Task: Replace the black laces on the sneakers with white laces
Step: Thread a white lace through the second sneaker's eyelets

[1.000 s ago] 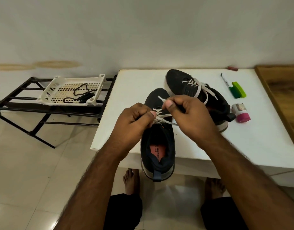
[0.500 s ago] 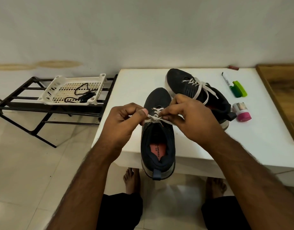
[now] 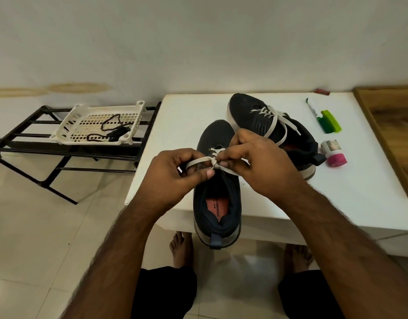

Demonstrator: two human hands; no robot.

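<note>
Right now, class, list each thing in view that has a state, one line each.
Near sneaker: white lace being tied, heel overhanging the table edge.
Far sneaker: white-laced, bow tied.
Black laces: removed, lying in the white basket.
Left hand: pinching the lace.
Right hand: pinching the lace.

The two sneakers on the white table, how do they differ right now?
The near sneaker overhangs the table edge, heel toward the person; the far sneaker lies fully on it, angled. The near sneaker's white lace is pinched by the left hand and right hand; the far sneaker's is tied and untouched. Both are dark with white laces.
</note>
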